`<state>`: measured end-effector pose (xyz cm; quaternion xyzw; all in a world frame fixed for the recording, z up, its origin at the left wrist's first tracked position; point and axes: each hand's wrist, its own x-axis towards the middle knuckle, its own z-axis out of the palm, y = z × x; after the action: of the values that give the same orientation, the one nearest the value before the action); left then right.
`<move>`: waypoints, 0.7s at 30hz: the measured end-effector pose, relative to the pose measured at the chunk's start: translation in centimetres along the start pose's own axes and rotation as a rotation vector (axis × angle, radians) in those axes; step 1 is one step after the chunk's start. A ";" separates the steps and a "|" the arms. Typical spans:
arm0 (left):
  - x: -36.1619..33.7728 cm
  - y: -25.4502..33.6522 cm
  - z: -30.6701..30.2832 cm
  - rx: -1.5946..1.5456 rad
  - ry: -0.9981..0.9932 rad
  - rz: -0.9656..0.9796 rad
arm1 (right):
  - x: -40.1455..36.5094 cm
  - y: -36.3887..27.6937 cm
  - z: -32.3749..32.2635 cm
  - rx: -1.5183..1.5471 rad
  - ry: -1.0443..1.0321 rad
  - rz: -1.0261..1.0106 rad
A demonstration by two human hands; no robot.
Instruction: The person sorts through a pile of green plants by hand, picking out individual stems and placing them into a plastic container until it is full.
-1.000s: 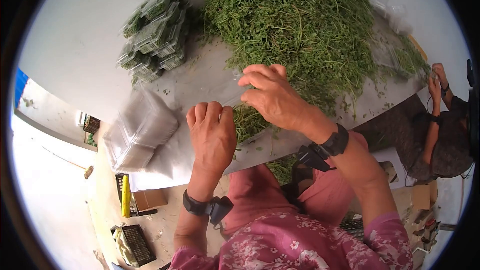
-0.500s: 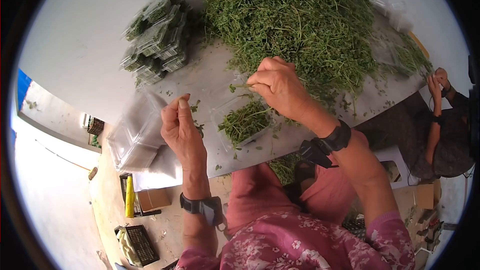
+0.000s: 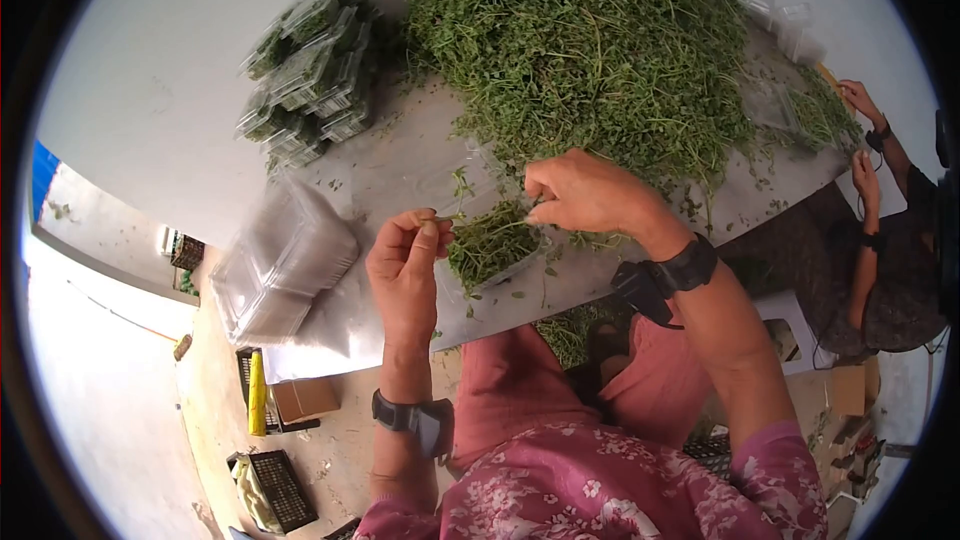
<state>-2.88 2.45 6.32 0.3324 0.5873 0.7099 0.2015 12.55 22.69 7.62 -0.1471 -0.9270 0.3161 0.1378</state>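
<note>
My left hand [image 3: 405, 265] pinches the end of a green sprig [image 3: 461, 183], thumb against fingers, at the left side of an open clear plastic box [image 3: 515, 270]. Cut leafy greens [image 3: 490, 245] fill that box. Over its right side is my right hand [image 3: 590, 195], with thumb and forefinger closed near a thin stem; the fingertips partly hide what they grip. Just beyond both hands rises a large heap of the same greens [image 3: 590, 50].
Filled, lidded boxes [image 3: 310, 70] are stacked at the table's back left. Nested clear boxes [image 3: 280, 270] stand at its left edge. On the right, another person's hands [image 3: 865, 135] work beside more greens [image 3: 825, 110]. Black crates [image 3: 280, 490] and a carton [image 3: 305, 398] lie on the floor.
My left hand has moved right to the box's edge. My right hand has come down and slightly right, over the box. The other person's hands have moved apart.
</note>
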 end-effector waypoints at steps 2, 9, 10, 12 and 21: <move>0.0 -1.3 -0.5 0.089 -0.041 0.053 | -0.1 0.2 0.3 0.003 -0.030 -0.013; -0.6 -1.7 -0.4 -0.007 -0.093 0.112 | -0.1 0.4 -0.3 0.086 -0.019 -0.059; -0.6 -1.6 -0.4 -0.040 -0.096 0.132 | -0.1 0.1 -0.6 0.105 -0.014 -0.044; -0.4 -1.4 -0.4 -0.068 -0.095 0.135 | -0.1 0.3 -0.6 0.139 0.024 -0.067; -0.2 -1.8 -0.8 0.882 -0.120 0.458 | -0.1 0.2 -1.4 0.209 0.092 -0.016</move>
<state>-3.49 2.17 4.46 0.5464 0.7310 0.3997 -0.0858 13.17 23.59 8.59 -0.1389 -0.8828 0.4029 0.1975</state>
